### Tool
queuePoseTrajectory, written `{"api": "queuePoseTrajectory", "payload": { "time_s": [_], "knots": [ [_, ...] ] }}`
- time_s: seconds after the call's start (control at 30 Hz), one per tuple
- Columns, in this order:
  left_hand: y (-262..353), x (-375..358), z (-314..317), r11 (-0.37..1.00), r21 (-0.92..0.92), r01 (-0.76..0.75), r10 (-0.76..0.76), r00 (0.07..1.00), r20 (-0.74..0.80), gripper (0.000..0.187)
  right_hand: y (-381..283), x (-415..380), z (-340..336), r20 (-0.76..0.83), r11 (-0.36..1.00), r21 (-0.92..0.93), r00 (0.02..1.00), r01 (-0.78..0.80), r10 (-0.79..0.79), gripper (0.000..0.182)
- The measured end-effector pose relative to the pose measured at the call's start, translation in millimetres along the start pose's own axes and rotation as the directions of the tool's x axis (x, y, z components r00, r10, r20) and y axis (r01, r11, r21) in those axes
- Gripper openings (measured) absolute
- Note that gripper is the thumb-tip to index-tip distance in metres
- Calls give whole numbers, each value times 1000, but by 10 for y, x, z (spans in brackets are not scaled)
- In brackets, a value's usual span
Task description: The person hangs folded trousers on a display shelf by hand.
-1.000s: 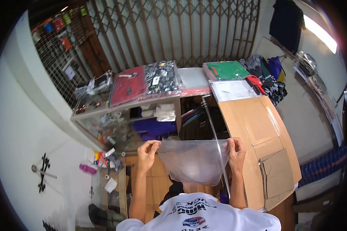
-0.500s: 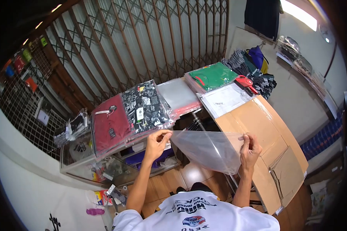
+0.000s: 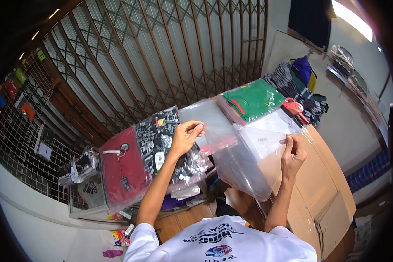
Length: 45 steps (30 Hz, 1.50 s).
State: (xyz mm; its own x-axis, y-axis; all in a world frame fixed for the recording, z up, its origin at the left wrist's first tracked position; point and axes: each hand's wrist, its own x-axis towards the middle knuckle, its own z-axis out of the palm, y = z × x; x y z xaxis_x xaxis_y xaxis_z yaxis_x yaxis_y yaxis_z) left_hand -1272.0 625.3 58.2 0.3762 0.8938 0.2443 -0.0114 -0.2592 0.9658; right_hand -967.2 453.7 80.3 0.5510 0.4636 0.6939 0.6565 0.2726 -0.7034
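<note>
A: Clear plastic bag [image 3: 242, 163] held up in the air between both hands, above the counter [image 3: 323, 183] and its stock, touching none of it. Left hand [image 3: 187, 135] pinches the upper left edge, fingers closed tight on the film. Right hand [image 3: 292, 153] pinches the upper right edge likewise — thumb against fingertips, nothing else held.

B: Mouth of the bag — open or flat?

A: Cannot tell for certain. Film sags below the two hands and looks slack; the top edge runs taut from hand to hand. Judgement: the step in hand is spreading the bag by its rim, getting the opening ready.

B: What lies beneath?

A: Bagged garments on the counter — a red one [image 3: 122, 168] at left, a black printed one [image 3: 163, 135] beside it, a green one [image 3: 253, 100] further right, a white sheet [image 3: 266, 139] seen through the film. Brown cardboard covers the counter's right part. Metal folding gate [image 3: 161, 56] behind.

B: Next move calls for?

A: Judgement only: the two layers at the rim need parting, so each hand must grip one layer rather than both. Thin film clings; a rub between thumb and finger would likely be needed.
</note>
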Motion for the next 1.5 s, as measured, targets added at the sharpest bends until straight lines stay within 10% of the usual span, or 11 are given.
{"api": "queuePoseTrajectory", "payload": {
  "time_s": [0.57, 1.03, 1.17, 1.37, 1.5],
  "knots": [
    [-691, 2028, -1140, 871, 486, 75, 115, 930, -350, 20, 1048, 936, 2546, 265, 985, 168, 964, -45, -1, 38],
    [-1882, 2467, -1852, 582, 688, 434, -47, 862, -504, 15, 1495, -963, 2910, 829, 999, 34, 557, 37, -49, 58],
    [-1663, 2425, -1561, 415, 728, 545, -99, 823, -560, 38, 1690, -1101, 3078, 878, 1000, -8, 479, -11, 12, 57],
    [-1521, 2064, -904, 531, 846, 37, 6, 999, -48, 30, 1858, -1132, 3228, 878, 999, -47, 475, -29, 55, 52],
    [-1634, 1439, -345, 526, 850, -19, -499, 803, 327, 32, 1933, -1161, 3316, 890, 996, -51, 449, -73, 78, 48]
  ]
}}
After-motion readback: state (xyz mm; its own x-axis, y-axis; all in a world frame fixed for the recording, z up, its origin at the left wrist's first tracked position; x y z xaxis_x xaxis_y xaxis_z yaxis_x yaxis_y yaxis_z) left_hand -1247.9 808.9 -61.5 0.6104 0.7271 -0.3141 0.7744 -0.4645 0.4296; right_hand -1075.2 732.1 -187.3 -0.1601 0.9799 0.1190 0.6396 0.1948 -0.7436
